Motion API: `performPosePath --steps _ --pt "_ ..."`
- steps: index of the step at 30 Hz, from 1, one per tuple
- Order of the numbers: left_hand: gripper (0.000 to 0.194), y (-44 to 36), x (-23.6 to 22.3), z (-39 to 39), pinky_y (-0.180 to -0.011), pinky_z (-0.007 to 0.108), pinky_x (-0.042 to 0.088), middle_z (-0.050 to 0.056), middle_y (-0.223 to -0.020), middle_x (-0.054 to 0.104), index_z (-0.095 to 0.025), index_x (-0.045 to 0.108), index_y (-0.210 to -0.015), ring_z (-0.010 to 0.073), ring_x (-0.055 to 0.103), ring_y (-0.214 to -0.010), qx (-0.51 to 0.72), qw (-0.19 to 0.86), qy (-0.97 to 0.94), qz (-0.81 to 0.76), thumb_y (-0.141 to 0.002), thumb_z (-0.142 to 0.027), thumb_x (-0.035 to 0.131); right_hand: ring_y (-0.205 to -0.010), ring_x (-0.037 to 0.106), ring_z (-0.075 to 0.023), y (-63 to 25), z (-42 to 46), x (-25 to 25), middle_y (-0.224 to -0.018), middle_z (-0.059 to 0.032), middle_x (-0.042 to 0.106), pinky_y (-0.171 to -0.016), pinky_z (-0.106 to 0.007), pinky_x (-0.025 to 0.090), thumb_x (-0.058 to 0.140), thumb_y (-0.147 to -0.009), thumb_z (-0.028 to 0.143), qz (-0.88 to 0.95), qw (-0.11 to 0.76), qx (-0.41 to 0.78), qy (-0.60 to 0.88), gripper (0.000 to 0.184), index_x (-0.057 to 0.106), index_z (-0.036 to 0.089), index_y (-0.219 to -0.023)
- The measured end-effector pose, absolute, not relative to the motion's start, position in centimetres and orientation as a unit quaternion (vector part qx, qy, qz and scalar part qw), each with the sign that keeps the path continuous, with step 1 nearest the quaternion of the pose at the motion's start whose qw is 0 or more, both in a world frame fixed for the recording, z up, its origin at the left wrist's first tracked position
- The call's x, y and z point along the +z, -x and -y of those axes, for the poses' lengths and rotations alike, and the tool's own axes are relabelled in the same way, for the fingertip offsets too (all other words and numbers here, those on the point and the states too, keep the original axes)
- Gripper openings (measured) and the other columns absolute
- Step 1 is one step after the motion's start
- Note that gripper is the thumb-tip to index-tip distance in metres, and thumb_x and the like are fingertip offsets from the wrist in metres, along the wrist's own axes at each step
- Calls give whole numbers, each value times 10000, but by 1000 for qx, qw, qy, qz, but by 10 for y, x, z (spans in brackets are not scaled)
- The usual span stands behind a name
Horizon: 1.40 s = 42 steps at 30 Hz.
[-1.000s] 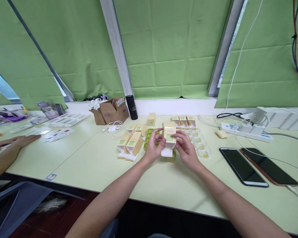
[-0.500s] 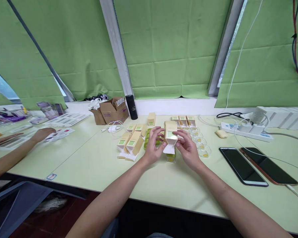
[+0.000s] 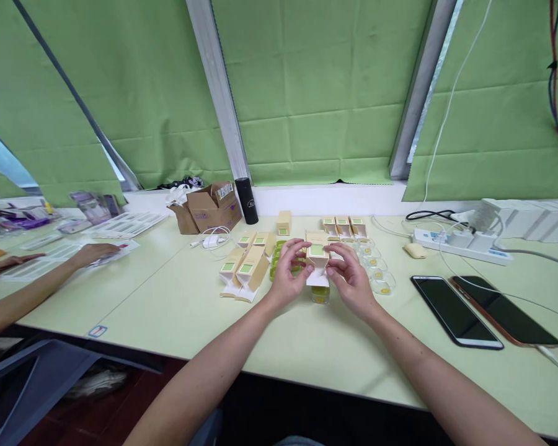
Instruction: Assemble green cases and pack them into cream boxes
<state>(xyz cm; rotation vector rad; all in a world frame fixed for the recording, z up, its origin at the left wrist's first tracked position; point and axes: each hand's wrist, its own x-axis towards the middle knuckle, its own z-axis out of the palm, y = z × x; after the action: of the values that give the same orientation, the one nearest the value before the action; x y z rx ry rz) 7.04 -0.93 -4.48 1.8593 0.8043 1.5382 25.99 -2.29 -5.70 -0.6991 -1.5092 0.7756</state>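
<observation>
My left hand (image 3: 289,274) and my right hand (image 3: 350,276) both grip a small tan carton with a green label (image 3: 317,250), held upright just above the pale green table (image 3: 307,347). The carton's white bottom flap hangs open over a small jar with a green-yellow base (image 3: 320,294) standing on the table. Several green jars (image 3: 276,265) lie behind my left hand. Clear lids (image 3: 377,274) lie right of my right hand.
More tan cartons (image 3: 242,269) lie to the left and stand at the back (image 3: 344,227). Two phones (image 3: 456,311) lie at the right near a power strip (image 3: 460,247). A brown box (image 3: 212,207) and black cylinder (image 3: 246,201) stand behind. Another person's hand (image 3: 90,254) rests on leaflets at far left.
The carton has come down lower over the jar, with both my hands following it. The other person's hand at the left has slid further right onto the leaflets.
</observation>
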Motion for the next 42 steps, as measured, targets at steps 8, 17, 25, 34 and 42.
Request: performPosePath --steps 8,17,25,34,42 --pt "385 -74 -45 9 -912 350 600 108 -1389 492 -263 675 -1277 199 663 -1046 589 308 -678 -314 -917 -367 762 -1044 713 -230 -261 22 -58 -1452 -107 465 -972 -492 628 674 -982 412 657 606 335 298 346 658 336 -1319" --pt "348 -75 -46 7 -904 324 587 80 -1317 507 -255 679 -1242 176 676 -1024 592 310 -674 -314 -909 -317 759 -1043 715 -224 -260 22 -59 -1439 -99 459 -961 -473 636 690 -974 409 654 610 336 295 345 658 332 -1309" --pt "334 -75 -48 7 -902 334 587 76 -1299 499 -256 688 -1235 174 661 -1014 592 305 -676 -316 -908 -277 753 -1032 710 -219 -260 21 -61 -1434 -97 453 -934 -451 631 696 -973 404 649 615 343 289 343 661 329 -1306" --pt "303 -77 -45 12 -892 322 583 75 -1302 486 -257 690 -1218 157 658 -981 587 302 -682 -314 -919 -269 744 -999 693 -196 -259 21 -61 -1407 -85 473 -908 -408 618 703 -974 422 636 628 339 295 298 674 333 -1257" --pt "311 -77 -44 14 -880 324 578 82 -1295 494 -251 682 -1222 167 645 -992 577 277 -698 -321 -918 -265 746 -978 693 -190 -259 19 -62 -1365 -74 496 -858 -386 614 713 -963 382 630 631 327 314 254 680 332 -1210"
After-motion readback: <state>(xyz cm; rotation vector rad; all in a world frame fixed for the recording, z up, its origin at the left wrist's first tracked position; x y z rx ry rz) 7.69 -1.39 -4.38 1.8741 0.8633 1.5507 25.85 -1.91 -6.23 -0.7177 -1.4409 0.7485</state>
